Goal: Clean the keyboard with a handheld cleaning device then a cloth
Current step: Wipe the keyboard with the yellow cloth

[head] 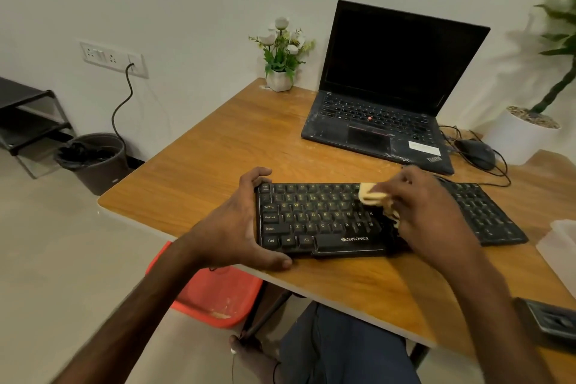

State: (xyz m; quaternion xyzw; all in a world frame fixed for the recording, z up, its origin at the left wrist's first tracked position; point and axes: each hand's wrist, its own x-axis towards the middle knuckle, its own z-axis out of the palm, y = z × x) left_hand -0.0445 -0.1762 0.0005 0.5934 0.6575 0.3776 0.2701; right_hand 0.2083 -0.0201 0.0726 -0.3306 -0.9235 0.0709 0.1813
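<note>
A black keyboard (pixel 321 221) lies on the wooden table (pixel 218 146) near its front edge. My left hand (pixel 240 224) grips the keyboard's left end, fingers over the top corner and thumb under the front edge. My right hand (pixel 427 209) holds a bunched pale yellow cloth (pixel 372 195) and presses it on the keys at the keyboard's middle right. The hand hides the keys under it, and it looks blurred. No handheld cleaning device can be made out.
An open black laptop (pixel 386 109) stands behind the keyboard, with a black mouse (pixel 477 153) and cables to its right. A small flower pot (pixel 280 78) sits at the back edge. A dark object (pixel 548 318) lies at the front right. A bin (pixel 96 159) stands on the floor at left.
</note>
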